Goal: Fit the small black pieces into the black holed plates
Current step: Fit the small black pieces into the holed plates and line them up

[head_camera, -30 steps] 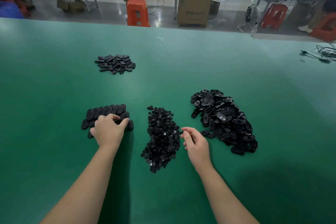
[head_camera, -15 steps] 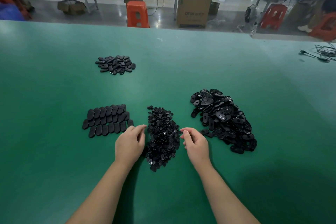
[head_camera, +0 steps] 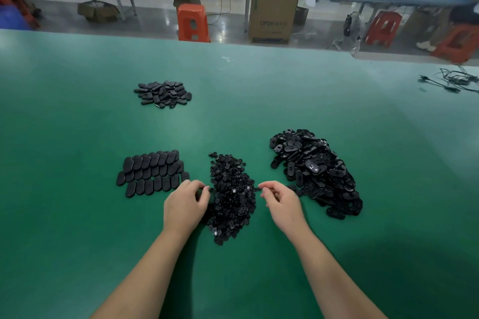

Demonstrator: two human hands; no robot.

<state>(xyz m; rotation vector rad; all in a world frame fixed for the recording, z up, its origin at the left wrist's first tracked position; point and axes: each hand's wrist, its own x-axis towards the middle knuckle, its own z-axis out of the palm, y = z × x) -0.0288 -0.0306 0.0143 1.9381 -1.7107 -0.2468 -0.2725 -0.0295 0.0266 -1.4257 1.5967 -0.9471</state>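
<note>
A long pile of small black pieces [head_camera: 230, 197] lies on the green table [head_camera: 77, 215] between my hands. My left hand [head_camera: 185, 206] is at the pile's left edge, with curled fingertips pinching at a small piece there. My right hand [head_camera: 281, 202] hovers at the pile's right edge. Its fingers are loosely curled and I see nothing in them. A big heap of black holed plates [head_camera: 315, 171] lies to the right of my right hand. Neat overlapping rows of black plates [head_camera: 153, 172] lie just beyond and left of my left hand.
A smaller loose heap of black plates [head_camera: 163, 93] sits farther back on the left. Black cables [head_camera: 451, 80] lie at the table's far right edge. Beyond the table stand an orange stool [head_camera: 193, 22], a cardboard box [head_camera: 273, 15] and long workbenches.
My left hand has left the rows of plates, moved right to the pile of small pieces, and curled its fingers at the edge. My right hand has barely moved.
</note>
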